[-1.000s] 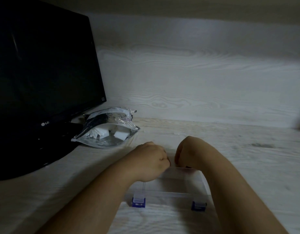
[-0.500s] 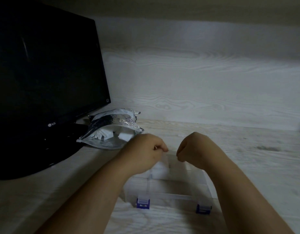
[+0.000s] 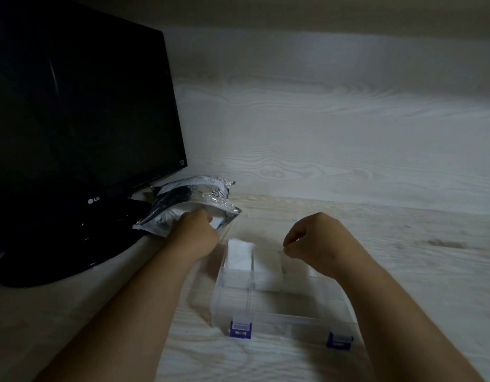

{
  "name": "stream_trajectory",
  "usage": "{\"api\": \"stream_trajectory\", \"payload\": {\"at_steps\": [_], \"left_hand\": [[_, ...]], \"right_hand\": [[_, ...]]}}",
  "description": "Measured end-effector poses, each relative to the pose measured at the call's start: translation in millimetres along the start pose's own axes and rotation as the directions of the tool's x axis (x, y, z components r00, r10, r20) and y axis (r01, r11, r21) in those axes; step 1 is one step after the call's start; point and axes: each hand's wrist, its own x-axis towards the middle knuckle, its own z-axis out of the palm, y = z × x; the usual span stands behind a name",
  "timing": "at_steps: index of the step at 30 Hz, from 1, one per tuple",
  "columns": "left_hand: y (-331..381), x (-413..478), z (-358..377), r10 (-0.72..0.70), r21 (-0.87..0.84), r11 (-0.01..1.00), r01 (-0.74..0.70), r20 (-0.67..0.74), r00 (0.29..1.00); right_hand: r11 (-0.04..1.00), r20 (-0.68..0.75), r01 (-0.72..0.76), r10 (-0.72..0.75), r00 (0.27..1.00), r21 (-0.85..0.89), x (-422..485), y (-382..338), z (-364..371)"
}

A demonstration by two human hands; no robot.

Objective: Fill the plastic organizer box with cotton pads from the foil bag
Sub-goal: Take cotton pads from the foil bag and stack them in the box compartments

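**Cotton pads** [image 3: 239, 253]: white, soft, probably near weightless and easily squashed. A few sit in the far-left compartments of the plastic organizer box [image 3: 288, 317]; more show white at the mouth of the foil bag [image 3: 199, 193]. Best pinched by the edge in small stacks, as loose ones may cling or scatter.

**Box:** clear and stiff, stands open, two blue latches [image 3: 240, 329] on the near wall. Likely light enough to slide.

**Bag:** crinkly and slick, just beyond the box's far-left corner.

**Left hand** [image 3: 195, 237]: at the bag's mouth, fingers hidden, so its grip cannot be told.

**Right hand** [image 3: 314, 237]: curled closed above the box, nothing seen in it.

**Worktop** [image 3: 403, 257]: pale wood grain.

**Monitor** [image 3: 73, 119]: dark, at left.
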Motion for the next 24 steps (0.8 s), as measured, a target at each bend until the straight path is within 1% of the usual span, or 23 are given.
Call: {"api": "stream_trajectory", "payload": {"at_steps": [4, 11, 15, 19, 22, 24], "left_hand": [[-3, 3, 6, -0.017, -0.05, 0.999, 0.02, 0.068, 0.998], [-6, 8, 10, -0.032, -0.158, 0.987, 0.039, 0.047, 0.998], [-7, 11, 11, -0.07, -0.271, 0.961, 0.06, -0.027, 0.997], [-3, 14, 10, -0.093, -0.372, 0.928, 0.03, -0.153, 0.984], [0, 13, 4, -0.133, -0.339, 0.94, 0.038, -0.26, 0.956], [3, 8, -2, -0.144, -0.332, 0.943, 0.035, -0.307, 0.941]], "right_hand": [[1.0, 0.01, 0.01, -0.01, 1.0, 0.013, 0, 1, 1], [1.0, 0.011, 0.026, -0.026, 1.0, 0.014, 0, 1, 1], [0.999, 0.006, 0.034, -0.034, 0.999, 0.011, 0, 1, 1], [0.999, -0.003, 0.035, -0.034, 0.999, 0.019, 0, 1, 0], [0.999, -0.006, 0.037, -0.037, 0.999, 0.026, 0, 1, 0], [0.999, -0.01, 0.043, -0.043, 0.999, 0.029, 0, 1, 1]]}}
